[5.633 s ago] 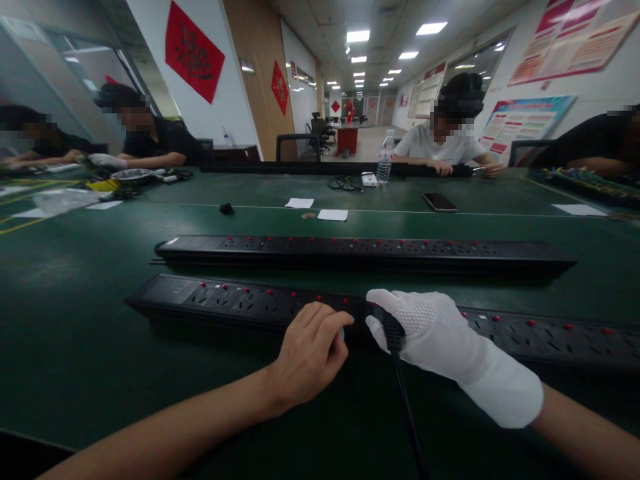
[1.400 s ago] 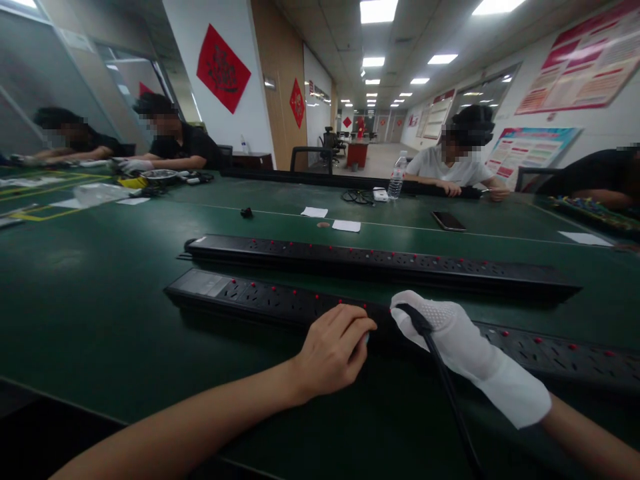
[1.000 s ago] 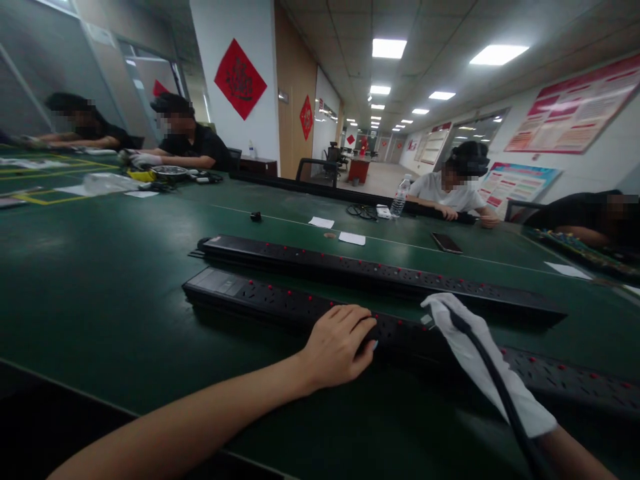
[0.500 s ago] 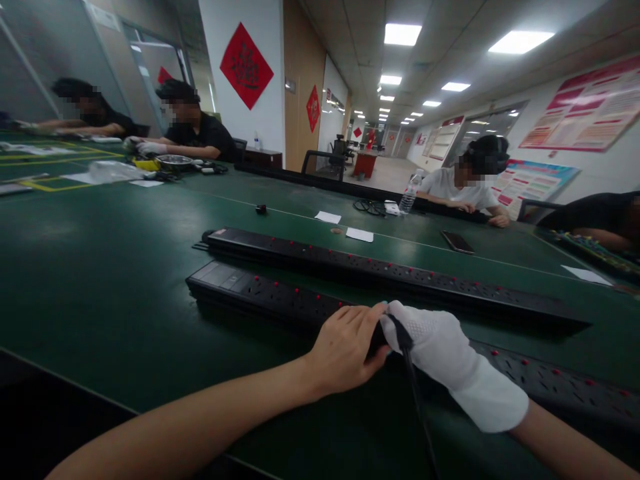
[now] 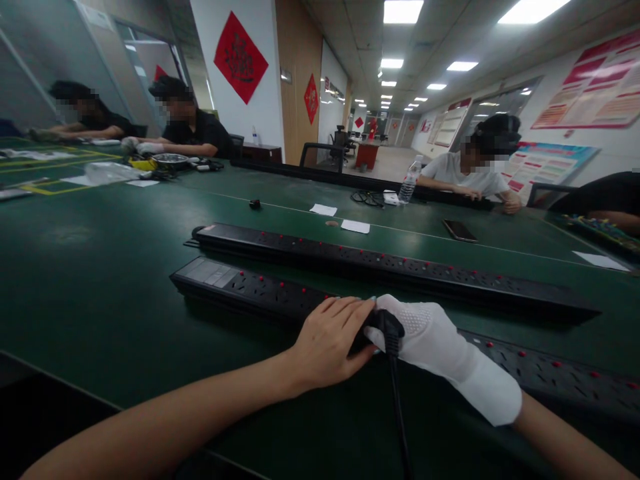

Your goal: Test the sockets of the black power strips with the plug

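A long black power strip [image 5: 270, 288] with red dots lies across the green table in front of me. My bare left hand [image 5: 334, 340] wraps round its middle, thumb on the near side and fingers over the top. My right hand [image 5: 417, 333], in a white glove, is closed on a black plug [image 5: 389, 325] at the strip, beside my left fingertips. The plug's cord [image 5: 397, 407] hangs down toward me. Whether the pins are in a socket is hidden. Behind lies a second black power strip [image 5: 375, 262], parallel and untouched.
Beyond the strips on the green table [image 5: 115, 240] are white paper pieces [image 5: 355, 227], a small black object [image 5: 255, 204], a phone [image 5: 459, 231], a bottle [image 5: 410, 180] and a coiled cable [image 5: 367, 199]. Several people sit around the far edges.
The view has shifted slightly, and both hands appear a little further left. The plug in my right hand has turned, so more of its body and ribbed cord end shows.
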The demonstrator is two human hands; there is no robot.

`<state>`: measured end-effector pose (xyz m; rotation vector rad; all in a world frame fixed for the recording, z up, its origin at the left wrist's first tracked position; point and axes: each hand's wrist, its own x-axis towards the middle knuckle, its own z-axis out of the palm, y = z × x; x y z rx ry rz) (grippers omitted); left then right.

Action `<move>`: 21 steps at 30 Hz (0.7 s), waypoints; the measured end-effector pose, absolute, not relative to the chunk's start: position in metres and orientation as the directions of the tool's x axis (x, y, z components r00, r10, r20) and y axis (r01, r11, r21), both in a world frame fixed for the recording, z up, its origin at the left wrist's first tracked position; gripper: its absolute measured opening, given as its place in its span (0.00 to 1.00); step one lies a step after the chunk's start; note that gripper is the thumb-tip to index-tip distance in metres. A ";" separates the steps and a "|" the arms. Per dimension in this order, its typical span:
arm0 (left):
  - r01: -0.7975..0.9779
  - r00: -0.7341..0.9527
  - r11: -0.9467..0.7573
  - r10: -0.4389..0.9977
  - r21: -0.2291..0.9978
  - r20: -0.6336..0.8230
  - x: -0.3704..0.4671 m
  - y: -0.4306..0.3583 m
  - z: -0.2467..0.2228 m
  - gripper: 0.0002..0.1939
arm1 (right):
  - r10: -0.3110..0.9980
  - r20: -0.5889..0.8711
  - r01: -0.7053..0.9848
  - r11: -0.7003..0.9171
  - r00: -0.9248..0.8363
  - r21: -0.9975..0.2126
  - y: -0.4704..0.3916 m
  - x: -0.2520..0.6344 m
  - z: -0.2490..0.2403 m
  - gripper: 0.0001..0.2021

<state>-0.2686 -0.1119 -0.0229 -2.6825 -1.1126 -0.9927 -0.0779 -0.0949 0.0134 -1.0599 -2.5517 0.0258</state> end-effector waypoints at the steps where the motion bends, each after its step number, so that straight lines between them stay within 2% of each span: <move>1: 0.659 0.530 -0.734 0.608 0.164 0.591 -0.269 -0.112 -0.023 0.27 | 0.689 0.332 0.683 0.713 -0.644 -0.156 -0.096 -0.078 0.014 0.10; 15: 0.653 0.575 -0.751 0.576 0.099 0.581 -0.272 -0.110 -0.022 0.24 | 0.667 0.364 0.681 0.724 -0.650 -0.109 -0.095 -0.073 0.010 0.14; 21: 0.645 0.578 -0.756 0.577 0.110 0.577 -0.272 -0.110 -0.021 0.24 | 0.656 0.375 0.670 0.734 -0.655 -0.111 -0.094 -0.071 0.008 0.11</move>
